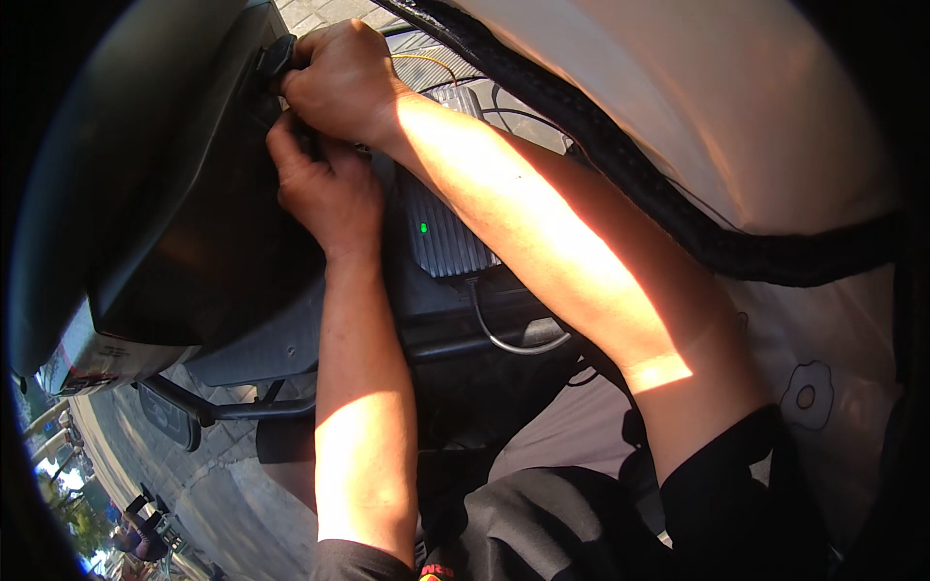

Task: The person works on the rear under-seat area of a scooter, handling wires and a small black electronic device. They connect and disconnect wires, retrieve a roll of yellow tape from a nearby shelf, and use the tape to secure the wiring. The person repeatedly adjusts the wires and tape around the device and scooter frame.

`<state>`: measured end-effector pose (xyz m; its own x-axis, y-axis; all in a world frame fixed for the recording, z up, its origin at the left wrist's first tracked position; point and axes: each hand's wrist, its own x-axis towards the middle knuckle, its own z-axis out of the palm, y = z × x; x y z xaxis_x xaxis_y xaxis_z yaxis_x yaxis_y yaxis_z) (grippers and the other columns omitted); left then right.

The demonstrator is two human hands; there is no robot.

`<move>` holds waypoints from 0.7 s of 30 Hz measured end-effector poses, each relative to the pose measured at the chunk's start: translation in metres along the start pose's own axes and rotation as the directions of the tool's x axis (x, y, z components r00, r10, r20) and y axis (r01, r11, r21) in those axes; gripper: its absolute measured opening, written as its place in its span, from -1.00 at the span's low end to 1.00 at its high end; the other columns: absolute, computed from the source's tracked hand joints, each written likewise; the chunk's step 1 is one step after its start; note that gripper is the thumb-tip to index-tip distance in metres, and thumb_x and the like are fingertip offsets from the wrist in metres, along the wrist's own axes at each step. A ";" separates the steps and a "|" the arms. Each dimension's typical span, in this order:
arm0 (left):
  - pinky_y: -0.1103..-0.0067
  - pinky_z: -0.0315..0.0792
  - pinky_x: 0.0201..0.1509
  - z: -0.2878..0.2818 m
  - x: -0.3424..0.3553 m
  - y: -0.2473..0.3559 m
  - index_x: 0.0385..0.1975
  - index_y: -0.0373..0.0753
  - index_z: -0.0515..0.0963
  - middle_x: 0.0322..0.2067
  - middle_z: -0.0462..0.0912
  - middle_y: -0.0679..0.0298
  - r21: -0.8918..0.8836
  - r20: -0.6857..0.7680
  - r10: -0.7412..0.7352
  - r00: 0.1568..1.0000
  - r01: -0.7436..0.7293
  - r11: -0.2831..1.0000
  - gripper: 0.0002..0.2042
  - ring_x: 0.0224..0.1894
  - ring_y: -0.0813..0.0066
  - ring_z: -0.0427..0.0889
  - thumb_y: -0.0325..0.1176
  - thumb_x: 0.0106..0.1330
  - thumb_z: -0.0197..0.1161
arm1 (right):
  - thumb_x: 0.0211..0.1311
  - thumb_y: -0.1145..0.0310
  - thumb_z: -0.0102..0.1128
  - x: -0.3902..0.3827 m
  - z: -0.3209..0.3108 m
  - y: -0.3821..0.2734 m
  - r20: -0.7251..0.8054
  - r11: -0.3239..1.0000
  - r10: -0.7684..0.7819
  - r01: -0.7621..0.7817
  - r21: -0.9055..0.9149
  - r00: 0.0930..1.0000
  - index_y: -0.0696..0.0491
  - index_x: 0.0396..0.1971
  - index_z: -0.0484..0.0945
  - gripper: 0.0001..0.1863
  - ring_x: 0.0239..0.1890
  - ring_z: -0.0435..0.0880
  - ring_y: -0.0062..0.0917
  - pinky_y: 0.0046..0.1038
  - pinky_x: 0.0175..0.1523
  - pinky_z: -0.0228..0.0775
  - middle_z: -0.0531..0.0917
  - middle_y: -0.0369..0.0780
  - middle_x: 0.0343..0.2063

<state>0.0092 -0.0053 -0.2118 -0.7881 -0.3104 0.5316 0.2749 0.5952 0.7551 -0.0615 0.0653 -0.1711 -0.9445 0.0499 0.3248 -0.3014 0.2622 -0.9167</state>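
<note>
My right hand [346, 82] reaches across to the upper left, fingers closed around a small black plastic piece [277, 62] at the edge of a large dark panel [194, 213]. Just below it, my left hand [334, 194] is curled against the same panel. Its fingertips are in shadow and partly hidden, so what they grip cannot be made out. Beside my wrists sits a finned grey metal box [448, 232] with a lit green light, partly covered by my right forearm. A yellow wire [426, 58] runs above it.
A grey cable [513, 346] loops from the box's lower end. Black-edged pale fabric [775, 126] hangs on the right. Below the panel are a black tubular bar [257, 411] and a white printed carton [111, 351]. Paving and a distant person [145, 537] show at lower left.
</note>
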 end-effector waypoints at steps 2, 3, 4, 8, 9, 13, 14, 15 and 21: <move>0.36 0.57 -0.12 0.001 0.001 -0.001 0.02 -0.29 0.49 -0.20 0.73 -0.03 0.023 -0.004 0.000 1.000 0.000 1.000 -0.71 -0.15 0.10 0.76 -0.33 0.37 0.22 | 0.02 0.36 0.29 -0.001 -0.006 -0.003 0.038 0.999 0.016 -0.014 -0.036 0.999 0.15 -0.35 0.76 -0.77 -0.40 0.78 -0.32 -0.39 -0.14 0.63 0.73 -0.02 -0.51; 0.36 0.57 -0.12 0.002 0.001 -0.002 0.01 -0.28 0.49 -0.20 0.73 -0.02 -0.010 -0.015 0.015 1.000 -0.015 1.000 -0.72 -0.16 0.10 0.75 -0.34 0.37 0.21 | 0.03 0.36 0.28 -0.001 -0.009 -0.005 0.061 0.998 0.041 -0.038 -0.055 0.997 0.15 -0.32 0.76 -0.76 -0.38 0.78 -0.33 -0.40 -0.12 0.63 0.74 -0.02 -0.49; 0.37 0.56 -0.12 0.003 0.001 -0.003 0.01 -0.28 0.50 -0.20 0.73 -0.01 -0.035 -0.021 0.012 1.000 -0.013 0.999 -0.73 -0.16 0.10 0.75 -0.35 0.37 0.21 | 0.03 0.35 0.28 -0.002 -0.012 -0.006 0.056 0.997 0.042 -0.038 -0.068 0.998 0.15 -0.30 0.76 -0.75 -0.37 0.79 -0.34 -0.40 -0.12 0.63 0.75 -0.02 -0.47; 0.38 0.56 -0.13 0.005 0.000 -0.005 -0.02 -0.27 0.51 -0.19 0.73 0.01 -0.086 -0.017 0.011 1.000 -0.012 0.996 -0.77 -0.19 0.08 0.75 -0.38 0.38 0.18 | 0.04 0.32 0.30 -0.003 -0.021 -0.009 0.095 0.992 0.117 -0.113 -0.054 0.989 0.16 -0.26 0.76 -0.71 -0.32 0.79 -0.38 -0.40 -0.10 0.62 0.76 -0.04 -0.43; 0.37 0.57 -0.13 0.006 0.000 -0.005 -0.02 -0.27 0.51 -0.19 0.73 0.01 -0.091 -0.009 -0.014 1.000 0.013 0.996 -0.77 -0.19 0.08 0.75 -0.38 0.38 0.18 | 0.04 0.31 0.30 -0.004 -0.022 -0.010 0.116 0.990 0.137 -0.134 -0.034 0.984 0.16 -0.26 0.76 -0.70 -0.32 0.79 -0.39 -0.40 -0.10 0.61 0.77 -0.04 -0.42; 0.36 0.57 -0.14 0.005 -0.001 -0.009 -0.02 -0.25 0.51 -0.20 0.73 0.01 -0.090 0.007 -0.071 0.997 0.071 0.993 -0.77 -0.20 0.08 0.75 -0.39 0.37 0.18 | 0.01 0.29 0.31 -0.006 -0.020 -0.013 0.094 0.985 0.172 -0.169 -0.037 0.981 0.16 -0.27 0.76 -0.69 -0.31 0.79 -0.38 -0.40 -0.09 0.61 0.76 -0.03 -0.43; 0.35 0.57 -0.15 0.005 -0.001 -0.010 -0.02 -0.24 0.51 -0.20 0.72 0.01 -0.095 0.014 -0.098 0.995 0.099 0.991 -0.77 -0.20 0.08 0.75 -0.39 0.37 0.18 | 0.01 0.29 0.31 -0.007 -0.020 -0.013 0.095 0.984 0.175 -0.170 -0.053 0.980 0.16 -0.28 0.76 -0.69 -0.31 0.79 -0.37 -0.40 -0.09 0.61 0.76 -0.03 -0.43; 0.35 0.57 -0.15 0.005 -0.001 -0.011 -0.02 -0.24 0.51 -0.21 0.72 0.01 -0.092 0.003 -0.074 0.997 0.074 0.993 -0.77 -0.20 0.07 0.75 -0.38 0.37 0.18 | 0.01 0.29 0.31 -0.008 -0.021 -0.013 0.097 0.982 0.181 -0.174 -0.072 0.979 0.16 -0.28 0.76 -0.69 -0.31 0.79 -0.37 -0.40 -0.08 0.61 0.76 -0.03 -0.43; 0.32 0.58 -0.17 0.006 -0.001 -0.012 0.01 -0.19 0.50 -0.25 0.73 0.01 -0.062 -0.033 0.014 0.999 -0.016 0.998 -0.74 -0.22 0.01 0.74 -0.36 0.36 0.19 | -0.07 0.46 0.28 -0.010 -0.015 -0.009 -0.016 0.995 0.096 -0.096 0.013 0.995 0.29 -0.25 0.69 -0.67 -0.31 0.76 -0.23 -0.29 -0.17 0.62 0.73 0.06 -0.42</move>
<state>0.0032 -0.0077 -0.2239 -0.7655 -0.3265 0.5545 0.3212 0.5528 0.7689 -0.0476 0.0773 -0.1628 -0.9669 0.0899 0.2387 -0.2111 0.2433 -0.9467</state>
